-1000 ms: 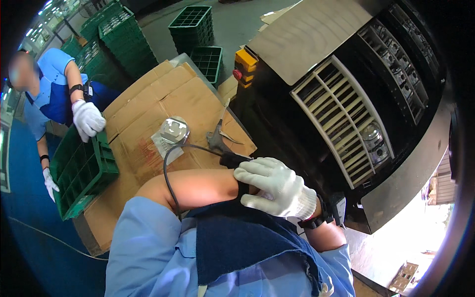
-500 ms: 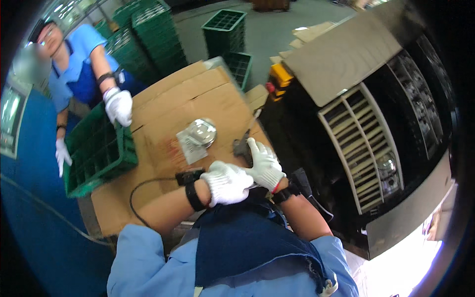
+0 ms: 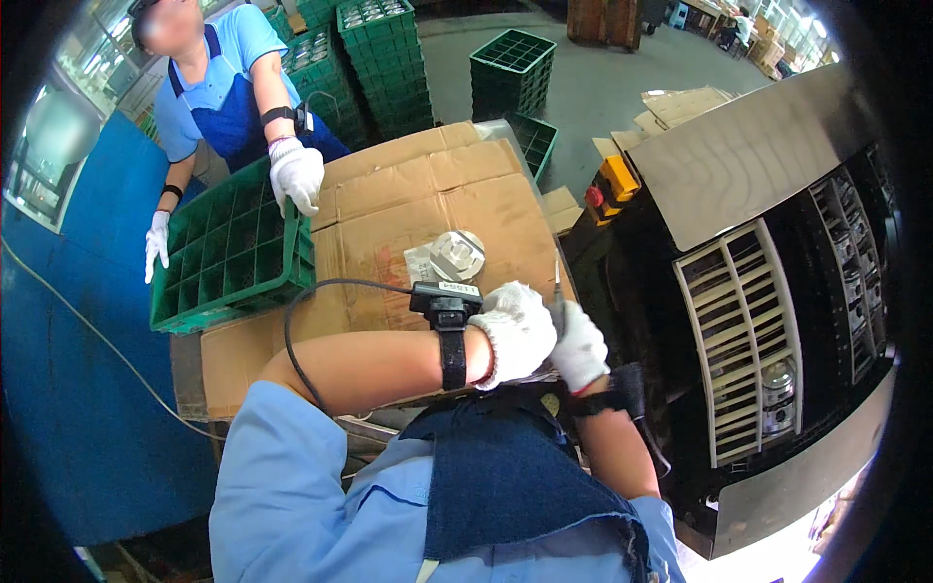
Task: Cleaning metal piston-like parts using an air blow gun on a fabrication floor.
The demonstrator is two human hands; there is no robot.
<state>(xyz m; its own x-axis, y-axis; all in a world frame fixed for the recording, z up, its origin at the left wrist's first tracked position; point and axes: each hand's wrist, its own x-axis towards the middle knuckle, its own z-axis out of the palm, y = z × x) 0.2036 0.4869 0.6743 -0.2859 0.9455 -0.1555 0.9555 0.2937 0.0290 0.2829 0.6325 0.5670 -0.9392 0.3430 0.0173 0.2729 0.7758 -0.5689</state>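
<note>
A co-worker's gloved hand (image 3: pixel 296 173) rests on the green crate (image 3: pixel 225 255) at ten o'clock. The left hand (image 3: pixel 515 330) and right hand (image 3: pixel 581 345) (both white-gloved) meet at centre, curled round a thin grey rod-like tool (image 3: pixel 557 288); likely rigid and light, best gripped low. A pale metal part (image 3: pixel 457 255) lies on the cardboard (image 3: pixel 428 185) just above.

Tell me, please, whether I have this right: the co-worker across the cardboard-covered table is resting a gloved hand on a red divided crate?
Not quite: the head view shows the divided crate is green, not red. The co-worker's gloved hand does rest on its rim, across the cardboard-covered table.
</note>
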